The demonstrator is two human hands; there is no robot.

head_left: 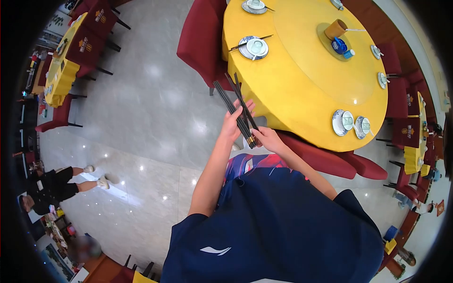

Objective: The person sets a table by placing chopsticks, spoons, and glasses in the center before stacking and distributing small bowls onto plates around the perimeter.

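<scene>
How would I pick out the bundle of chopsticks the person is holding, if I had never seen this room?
Start at the big round yellow table, then look to its near edge beside the red chair. There the left hand and right hand hold the bundle of chopsticks, fanned upward. Unlike the single pair lying across the place setting, these are many long black sticks, gold-tipped at the held end.

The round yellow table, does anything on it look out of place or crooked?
Mostly tidy. On the round yellow table, one place setting has chopsticks lying slanted across its plate; the other settings show none that I can make out. Both hands, left and right, hold a bundle of dark chopsticks. Nothing looks spilled or broken.
</scene>
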